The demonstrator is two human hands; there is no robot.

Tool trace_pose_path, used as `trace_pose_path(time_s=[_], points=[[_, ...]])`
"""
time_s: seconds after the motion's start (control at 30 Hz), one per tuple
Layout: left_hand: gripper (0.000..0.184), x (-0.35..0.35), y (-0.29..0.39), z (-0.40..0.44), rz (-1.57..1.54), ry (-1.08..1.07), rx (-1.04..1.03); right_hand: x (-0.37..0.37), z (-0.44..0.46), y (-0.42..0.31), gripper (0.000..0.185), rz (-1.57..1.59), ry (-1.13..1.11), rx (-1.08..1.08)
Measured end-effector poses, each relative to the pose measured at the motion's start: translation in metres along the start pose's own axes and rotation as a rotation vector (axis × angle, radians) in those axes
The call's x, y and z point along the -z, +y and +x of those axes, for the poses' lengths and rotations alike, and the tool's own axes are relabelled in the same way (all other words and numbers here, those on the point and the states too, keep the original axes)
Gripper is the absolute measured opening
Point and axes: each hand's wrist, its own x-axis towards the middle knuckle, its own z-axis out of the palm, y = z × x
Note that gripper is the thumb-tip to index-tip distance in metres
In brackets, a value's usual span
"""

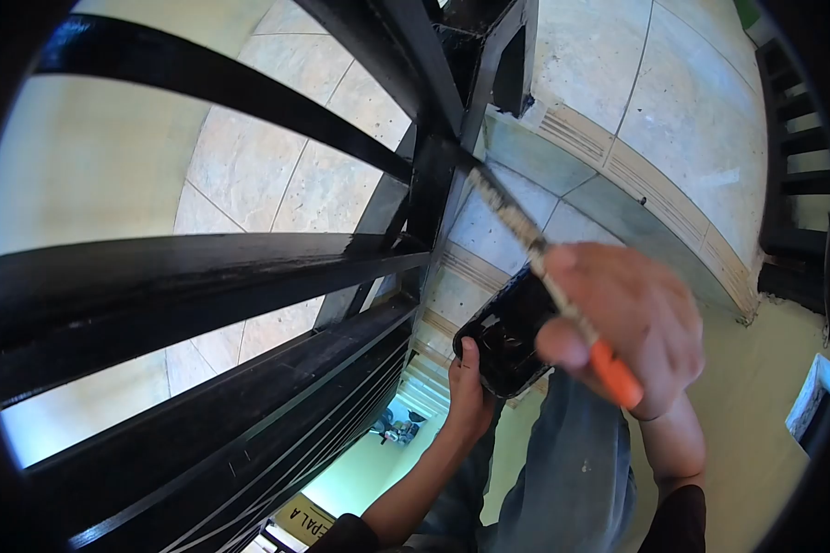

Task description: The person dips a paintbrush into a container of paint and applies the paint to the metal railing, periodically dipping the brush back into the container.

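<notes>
My right hand [632,318] is closed around a slim paintbrush [516,221] with an orange handle end and a paint-crusted shaft. Its dark tip touches or lies right against the black metal railing post [431,184]; which of the two I cannot tell. Below and left of it, my left hand [470,392] grips the edge of a small black tray [503,336], thumb over the rim. Inside the tray is shiny black paint, partly hidden by my right hand.
Black railing bars [203,267] fill the left side. Tiled steps [636,175] with ridged edges curve across the upper right. Another dark railing [798,175] stands at far right. A yellow sign [304,519] shows low down, beside my jeans-covered legs [572,452].
</notes>
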Motion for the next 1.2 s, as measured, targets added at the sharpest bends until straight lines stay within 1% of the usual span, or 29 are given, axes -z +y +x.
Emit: trace_pose_path(time_s=[0.03,0.13,0.23,0.27,0.3,0.33,0.4,0.43,0.47,0.5,0.57,0.63,0.73,0.83,0.87,0.97,1.07,1.13,1.2], points=[[0.061,-0.001,0.0,0.002,-0.011,-0.008,0.008,0.002,0.0,-0.002,0.039,-0.012,0.003,0.013],[0.061,0.004,-0.004,0.008,-0.023,-0.015,0.006,-0.014,-0.018,-0.004,0.041,0.035,-0.093,0.089],[0.06,0.017,-0.017,0.016,-0.02,-0.014,-0.003,-0.02,-0.037,-0.009,0.04,0.197,-0.152,0.052],[0.06,0.022,-0.021,0.017,-0.019,-0.012,0.0,-0.019,-0.038,-0.007,0.037,0.209,-0.122,0.035],[0.06,0.023,-0.024,0.018,-0.019,-0.011,0.003,-0.015,-0.036,-0.003,0.036,0.23,-0.09,-0.028],[0.061,0.006,-0.01,0.015,0.09,-0.078,-0.096,-0.011,-0.033,0.003,0.034,0.248,-0.058,-0.091],[0.061,-0.02,0.007,0.007,0.065,0.025,-0.038,-0.003,-0.027,0.01,0.032,0.246,0.012,-0.247],[0.062,-0.028,0.01,0.006,0.055,0.077,-0.009,-0.001,-0.022,0.012,0.032,0.3,0.015,-0.313],[0.06,-0.031,0.011,0.007,0.043,0.108,-0.004,0.001,-0.017,0.014,0.032,0.355,0.021,-0.381],[0.06,-0.03,0.007,0.01,0.049,0.09,-0.028,0.0,-0.013,0.017,0.032,0.409,0.029,-0.45],[0.059,-0.024,-0.004,0.016,0.06,0.054,-0.074,-0.017,-0.008,0.027,0.028,0.453,0.072,-0.39],[0.058,-0.019,-0.008,0.02,0.07,0.063,-0.008,-0.037,-0.004,0.032,0.025,0.527,0.092,-0.392],[0.059,-0.016,-0.014,0.027,0.146,0.086,0.028,-0.043,0.004,0.031,0.023,0.463,-0.197,-0.418],[0.059,-0.025,-0.01,0.028,0.146,0.098,0.035,-0.038,0.008,0.031,0.023,0.406,-0.304,-0.397],[0.059,-0.029,-0.006,0.026,0.139,0.104,0.029,-0.032,0.013,0.03,0.024,0.382,-0.3,-0.406],[0.059,-0.039,0.002,0.023,0.13,0.115,0.029,-0.033,0.023,0.028,0.023,0.429,-0.189,-0.422],[0.06,-0.045,0.004,0.019,0.157,0.127,0.046,-0.047,0.021,0.027,0.022,0.475,-0.231,-0.416],[0.06,-0.047,0.006,0.016,0.174,0.14,0.045,-0.037,0.028,0.033,0.021,0.505,-0.292,-0.515],[0.06,-0.048,0.006,0.02,0.057,0.126,0.003,-0.029,0.032,0.04,0.018,0.523,-0.317,-0.597]])
